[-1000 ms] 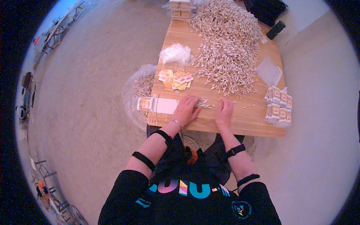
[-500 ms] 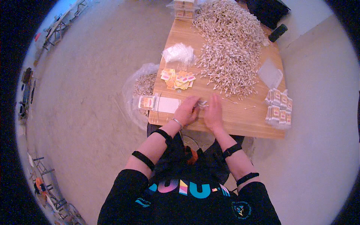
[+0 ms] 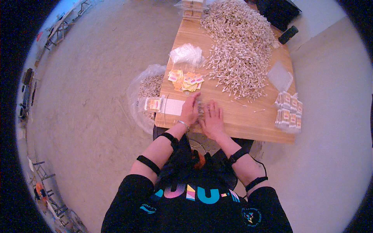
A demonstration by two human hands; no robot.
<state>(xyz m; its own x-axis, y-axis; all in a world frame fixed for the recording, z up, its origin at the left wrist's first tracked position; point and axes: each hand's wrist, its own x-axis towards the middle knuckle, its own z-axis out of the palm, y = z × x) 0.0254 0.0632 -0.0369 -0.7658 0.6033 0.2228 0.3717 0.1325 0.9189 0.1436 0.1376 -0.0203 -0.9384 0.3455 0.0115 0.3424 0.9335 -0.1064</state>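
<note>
A small bundle of cotton swabs point(image 3: 201, 110) lies on the wooden table between my two hands. My left hand point(image 3: 190, 112) stands along the left side of the bundle, fingers stretched out. On its other side my right hand point(image 3: 213, 119) lies with fingers spread, its fingertips touching or very close to the swabs. Left of my left hand is a white rectangular sheet point(image 3: 174, 107). A clear pack of swabs with an orange label point(image 3: 153, 104) rests at the table's left edge. Beyond my hands are loose orange and yellow label cards point(image 3: 191, 80).
A large heap of loose swabs point(image 3: 243, 50) covers the far table. Clear plastic bags point(image 3: 186, 54) lie left of it. At right are filled swab packs point(image 3: 288, 112) and a translucent lid-like piece point(image 3: 279, 77). A bag of swabs point(image 3: 147, 91) sits below the left edge.
My right hand has moved left and turned palm down, its fingers spreading. My left hand has straightened its fingers beside the swabs, which now lie a little farther left.
</note>
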